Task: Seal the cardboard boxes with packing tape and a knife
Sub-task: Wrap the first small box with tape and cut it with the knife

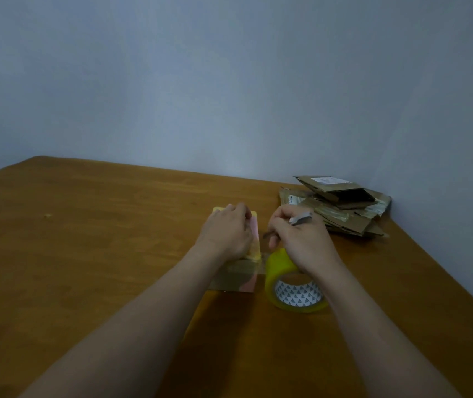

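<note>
**Two hands, a little box and a knife**

The left hand (226, 234) lies flat on top of a small yellow and pink box (254, 239). Its fingers are laid out almost straight and rest on the lid. They hold nothing. The box sits right under these fingers, and only its right edge and its near end peek out.

The right hand (298, 239) is curled tight around a knife (301, 218). The grey handle sticks out past the knuckles. The thin blade points left from the fingertips and comes close to the right edge of the box. I cannot tell if the blade touches it.

The yellow tape roll (281, 268) stands on its edge just under the right wrist, beside the box. Well beyond the right fingers, a pile of flat cardboard (341, 208) lies in the corner of the brown table (86, 239).
</note>
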